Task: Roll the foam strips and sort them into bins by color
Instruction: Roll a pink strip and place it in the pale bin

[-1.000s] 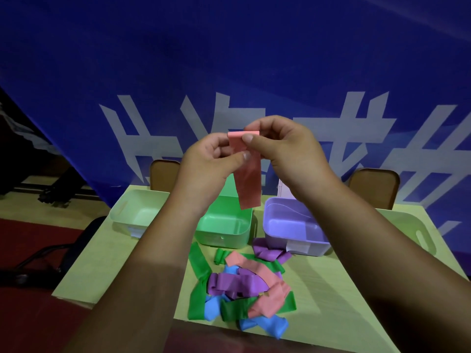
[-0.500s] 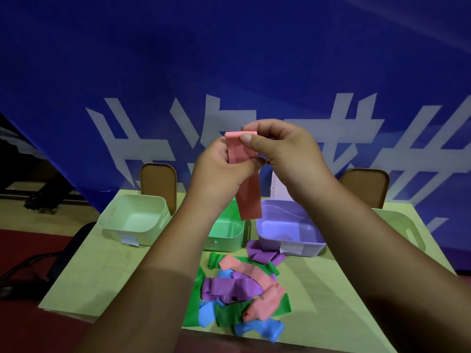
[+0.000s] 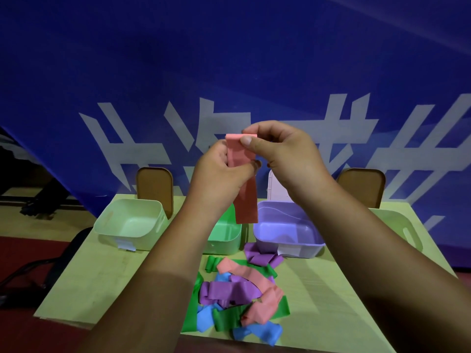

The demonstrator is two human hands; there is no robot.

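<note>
Both the left hand (image 3: 219, 171) and right hand (image 3: 283, 151) hold one pink strip (image 3: 246, 197) in the air, above the green bin (image 3: 226, 236) and purple bin (image 3: 288, 234). The right fingers (image 3: 248, 142) curl and pinch its top end. The left pinch just below, and the rest hangs down. Other strips (image 3: 239, 296) lie heaped on the worktop (image 3: 331, 301).

I hold both arms up in front; my left hand (image 3: 219, 174) and right hand (image 3: 288, 154) each pinch the pink strip (image 3: 246, 200), thumbs forward.
</note>
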